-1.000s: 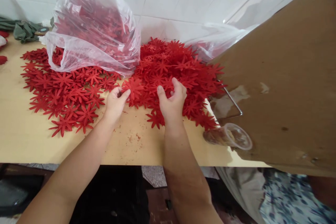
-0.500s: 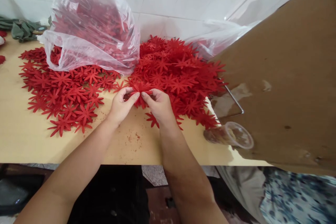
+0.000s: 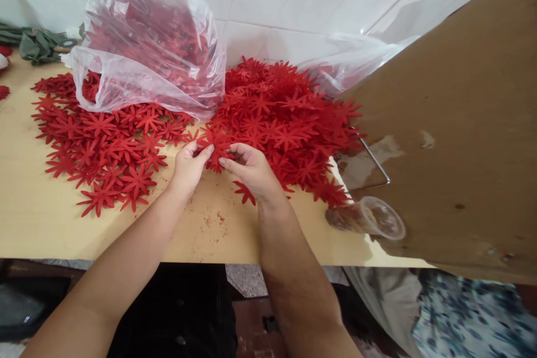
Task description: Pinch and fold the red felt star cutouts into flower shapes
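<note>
Between my hands is a red flower-shaped piece (image 3: 217,148) with several narrow petals. My left hand (image 3: 189,166) pinches its left side between thumb and fingers. At the right edge of the piece is my right hand (image 3: 250,169), thumb and index finger apart; whether the fingertips touch a petal is unclear. A large pile of red flower pieces (image 3: 285,117) lies behind and right of my hands. Another pile (image 3: 104,145) spreads over the table at the left. A clear plastic bag (image 3: 151,50) with red pieces inside rests on the back of the left pile.
A clear plastic cup (image 3: 364,217) lies on its side near a big brown board (image 3: 453,140) at the right. A bent metal wire (image 3: 376,161) sticks out there. Green cloth (image 3: 36,45) sits at the far left. Patterned fabric (image 3: 474,313) shows below the table (image 3: 235,246).
My right hand has loosened its pinch, its thumb now away from the middle of the flower piece. My left hand and the piece have shifted slightly left.
</note>
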A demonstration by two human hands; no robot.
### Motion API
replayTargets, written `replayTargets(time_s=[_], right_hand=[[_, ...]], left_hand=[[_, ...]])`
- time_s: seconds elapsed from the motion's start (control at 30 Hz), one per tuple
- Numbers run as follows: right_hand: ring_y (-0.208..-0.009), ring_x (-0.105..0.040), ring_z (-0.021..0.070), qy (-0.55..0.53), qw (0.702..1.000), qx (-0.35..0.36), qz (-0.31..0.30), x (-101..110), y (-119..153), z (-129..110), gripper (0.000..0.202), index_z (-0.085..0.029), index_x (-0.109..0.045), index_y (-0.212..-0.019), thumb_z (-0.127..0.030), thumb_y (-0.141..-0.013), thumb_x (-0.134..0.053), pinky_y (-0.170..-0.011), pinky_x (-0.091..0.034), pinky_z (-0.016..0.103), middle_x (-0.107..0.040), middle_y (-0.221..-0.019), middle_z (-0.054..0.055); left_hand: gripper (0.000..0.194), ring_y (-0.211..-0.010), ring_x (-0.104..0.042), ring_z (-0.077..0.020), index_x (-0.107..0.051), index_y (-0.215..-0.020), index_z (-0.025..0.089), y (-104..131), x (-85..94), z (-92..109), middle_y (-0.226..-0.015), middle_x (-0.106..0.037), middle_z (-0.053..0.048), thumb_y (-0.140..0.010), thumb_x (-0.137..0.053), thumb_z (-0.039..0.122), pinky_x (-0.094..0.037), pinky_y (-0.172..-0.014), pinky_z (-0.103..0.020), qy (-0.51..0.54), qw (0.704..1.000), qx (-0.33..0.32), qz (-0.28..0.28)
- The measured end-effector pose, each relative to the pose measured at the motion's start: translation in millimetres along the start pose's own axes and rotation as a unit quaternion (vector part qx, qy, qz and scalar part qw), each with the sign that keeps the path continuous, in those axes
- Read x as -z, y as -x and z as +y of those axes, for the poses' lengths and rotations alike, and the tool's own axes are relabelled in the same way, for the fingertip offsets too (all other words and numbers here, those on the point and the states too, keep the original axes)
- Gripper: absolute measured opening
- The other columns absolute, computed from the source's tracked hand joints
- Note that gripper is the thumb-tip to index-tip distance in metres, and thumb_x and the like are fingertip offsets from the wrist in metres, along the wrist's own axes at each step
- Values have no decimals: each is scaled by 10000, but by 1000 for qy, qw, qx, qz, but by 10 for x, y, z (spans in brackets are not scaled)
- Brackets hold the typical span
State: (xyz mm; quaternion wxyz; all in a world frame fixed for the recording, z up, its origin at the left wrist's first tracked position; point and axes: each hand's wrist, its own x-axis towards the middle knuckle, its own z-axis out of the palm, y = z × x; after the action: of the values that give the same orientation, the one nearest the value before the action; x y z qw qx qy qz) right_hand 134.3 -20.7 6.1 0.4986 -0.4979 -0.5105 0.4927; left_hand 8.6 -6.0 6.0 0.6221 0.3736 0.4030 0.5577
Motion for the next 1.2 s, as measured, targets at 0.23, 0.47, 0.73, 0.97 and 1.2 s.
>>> replayTargets(time_s=[0.23,0.47,0.73,0.97,1.2], right_hand=[[-731,-564,125,37,999,25,-18,-94,9,23,372,-205,-527,-798,-404,-554,-724,-696,-467,285,-609,-808,8],[-613,-516,101,39,999,34,10,-33,-15,40,270,-194,-545,-705,-383,-583,-696,-614,-434,262,-570,-652,-27],[-509,-474,100,62,991,26,117,41,-4,-1,218,-190,-564,-627,-388,-718,-563,-506,-394,250,-577,-577,-7],[-581,-518,104,40,989,42,138,92,-78,121,228,-199,-576,-729,-404,-648,-635,-591,-425,257,-593,-652,-21],[-483,-433,94,95,984,44,145,130,-63,131,358,-186,-555,-604,-532,-693,-579,-502,-364,251,-525,-524,-26]], left_hand=[[29,-644,-567,-97,-601,-688,149,-9,21,-10,-620,-607,19,-678,-613,174,-457,-692,-250,-8,1000,9,-17],[57,-622,-556,-86,-597,-719,146,-13,-5,-43,-650,-630,10,-671,-609,174,-456,-671,-232,1,1000,-7,-10],[56,-525,-476,-42,-552,-707,171,-108,165,64,-625,-566,38,-709,-590,211,-372,-493,-150,28,992,-11,119],[94,-500,-452,-40,-546,-662,156,-67,107,43,-585,-550,39,-695,-610,217,-363,-503,-165,-4,998,8,55],[55,-524,-484,-55,-563,-675,156,-25,39,44,-594,-570,35,-696,-605,184,-409,-567,-189,-3,1000,5,24]])
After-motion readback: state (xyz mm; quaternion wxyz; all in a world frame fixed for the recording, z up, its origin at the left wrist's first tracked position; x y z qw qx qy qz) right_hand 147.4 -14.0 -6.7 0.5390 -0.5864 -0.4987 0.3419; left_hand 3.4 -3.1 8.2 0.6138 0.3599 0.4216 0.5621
